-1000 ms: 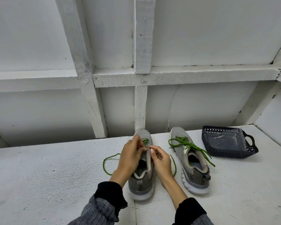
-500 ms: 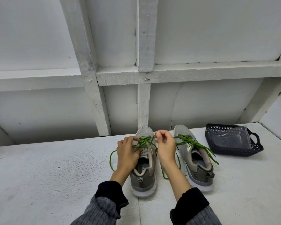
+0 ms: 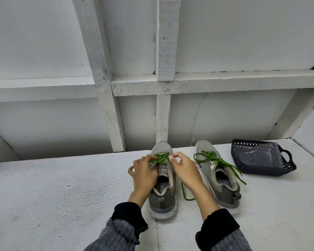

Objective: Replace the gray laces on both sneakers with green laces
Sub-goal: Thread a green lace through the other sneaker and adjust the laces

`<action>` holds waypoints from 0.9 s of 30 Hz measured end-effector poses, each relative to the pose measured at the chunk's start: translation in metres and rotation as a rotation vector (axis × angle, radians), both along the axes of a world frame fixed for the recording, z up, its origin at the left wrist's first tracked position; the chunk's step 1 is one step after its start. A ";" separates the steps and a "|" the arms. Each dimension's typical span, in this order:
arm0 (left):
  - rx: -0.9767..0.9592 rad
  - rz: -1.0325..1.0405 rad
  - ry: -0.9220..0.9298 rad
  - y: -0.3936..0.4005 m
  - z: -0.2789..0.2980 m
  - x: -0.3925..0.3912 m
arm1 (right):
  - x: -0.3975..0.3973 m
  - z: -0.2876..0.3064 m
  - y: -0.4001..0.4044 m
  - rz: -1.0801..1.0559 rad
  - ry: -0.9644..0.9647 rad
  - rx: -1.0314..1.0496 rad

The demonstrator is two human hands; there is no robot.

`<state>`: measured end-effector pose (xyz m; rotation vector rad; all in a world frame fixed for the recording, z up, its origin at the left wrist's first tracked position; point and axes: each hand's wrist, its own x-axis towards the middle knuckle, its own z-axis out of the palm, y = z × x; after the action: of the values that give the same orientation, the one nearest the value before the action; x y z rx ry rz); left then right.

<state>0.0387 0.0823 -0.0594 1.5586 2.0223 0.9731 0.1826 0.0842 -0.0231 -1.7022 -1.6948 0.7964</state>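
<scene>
Two grey sneakers stand side by side on the white table, toes pointing away from me. The left sneaker (image 3: 162, 194) carries a green lace (image 3: 160, 158) crossed over its front eyelets. My left hand (image 3: 143, 174) lies over the shoe's left side, its fingers curled onto the lace. My right hand (image 3: 184, 169) pinches the lace at the shoe's right eyelet row, and a loose green end (image 3: 184, 193) trails on the table below it. The right sneaker (image 3: 218, 180) has a green lace (image 3: 217, 161) threaded through it, its ends hanging loose over the side.
A dark blue plastic basket (image 3: 266, 168) holding a clear plastic bag sits at the back right of the table (image 3: 62, 196). A white wall with wooden beams rises just behind the shoes.
Both hands have come lower on the left sneaker and closer together over its eyelets. The lace loop that lay left of the shoe has drawn in and is gone from view.
</scene>
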 end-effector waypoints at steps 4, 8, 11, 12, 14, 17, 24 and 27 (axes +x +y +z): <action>-0.014 0.017 -0.015 0.002 -0.001 0.006 | 0.004 -0.004 -0.001 -0.020 -0.140 0.005; -0.020 0.029 -0.058 0.002 -0.002 0.006 | 0.009 0.005 0.001 0.007 -0.254 0.050; -0.030 0.029 -0.065 0.003 -0.002 0.007 | 0.009 0.008 0.004 0.045 -0.361 0.004; -0.033 0.034 -0.069 0.003 -0.002 0.008 | 0.008 0.009 0.006 0.060 -0.356 -0.016; -0.032 0.049 -0.080 0.002 -0.001 0.008 | 0.007 0.013 0.008 0.100 -0.202 -0.045; -0.026 0.054 -0.102 0.002 -0.002 0.006 | 0.002 0.028 0.000 0.095 0.280 -0.068; -0.034 0.042 -0.088 0.002 0.000 0.008 | 0.003 0.105 -0.019 0.163 1.369 0.033; -0.036 0.043 -0.111 0.001 0.000 0.008 | 0.010 0.113 -0.019 0.131 1.325 0.056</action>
<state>0.0467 0.0835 -0.0597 1.4162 1.9933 1.0109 0.1927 0.0652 0.0904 -0.6260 -0.8349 1.4484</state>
